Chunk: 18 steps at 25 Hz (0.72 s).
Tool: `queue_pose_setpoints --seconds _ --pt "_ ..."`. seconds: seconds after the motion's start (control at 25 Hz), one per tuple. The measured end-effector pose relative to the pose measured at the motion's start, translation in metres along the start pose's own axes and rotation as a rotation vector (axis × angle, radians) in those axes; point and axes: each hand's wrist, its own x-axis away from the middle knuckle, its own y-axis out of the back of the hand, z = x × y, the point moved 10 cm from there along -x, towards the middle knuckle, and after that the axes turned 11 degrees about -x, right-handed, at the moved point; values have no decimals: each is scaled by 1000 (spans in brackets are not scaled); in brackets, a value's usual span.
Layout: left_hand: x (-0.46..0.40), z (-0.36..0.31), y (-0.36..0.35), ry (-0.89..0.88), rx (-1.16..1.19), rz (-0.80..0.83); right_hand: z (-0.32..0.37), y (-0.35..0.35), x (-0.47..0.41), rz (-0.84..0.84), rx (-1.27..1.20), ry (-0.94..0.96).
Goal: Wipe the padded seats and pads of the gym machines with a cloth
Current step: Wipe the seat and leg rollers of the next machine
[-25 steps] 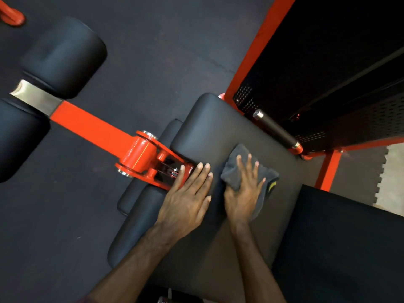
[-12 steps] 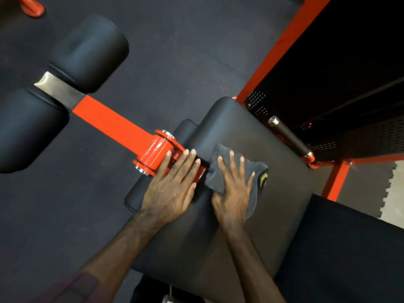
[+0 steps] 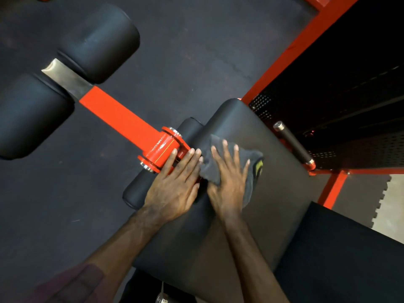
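Head view. The right hand (image 3: 229,182), fingers spread flat, presses the crumpled dark grey cloth (image 3: 236,169) onto the black padded seat (image 3: 273,204); its grip is apart, clamped on nothing. Over the last second hand and cloth have slid toward the seat's front edge, beside the orange steel pivot arm (image 3: 140,132), so the wipe appears to be reaching that edge. The left hand (image 3: 175,186) lies open, bracing on the pivot. The cloth looks bunched, with a yellow-green tag at its right end. The black foam roller pads (image 3: 98,42) seem unwiped.
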Motion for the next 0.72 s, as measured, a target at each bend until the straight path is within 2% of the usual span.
queue_pose_setpoints --seconds 0.08,0.16,0.24,0.28,0.4,0.48,0.52,0.6,0.72 --pt "1 0 -1 -2 5 -4 -2 8 -51 3 71 55" --pt "0 0 0 -6 29 7 -36 30 -78 -92 58 -81" --pt "1 0 0 -9 43 16 -54 41 -53 -191 -40 -243" --pt "1 -1 -1 -12 45 22 -47 35 -30 -187 -51 -251" --pt "0 1 -4 -3 24 29 -3 5 3 -70 -18 -75" --pt "0 1 -3 -4 17 22 4 4 -36 -34 -13 22" --pt "0 1 -2 -8 18 22 -6 8 -62 -22 20 9" --pt "-1 2 -1 -9 31 28 -43 30 -92 -77 29 -111" --pt "-3 -2 -1 -3 77 30 -70 51 -43 -226 -29 -322"
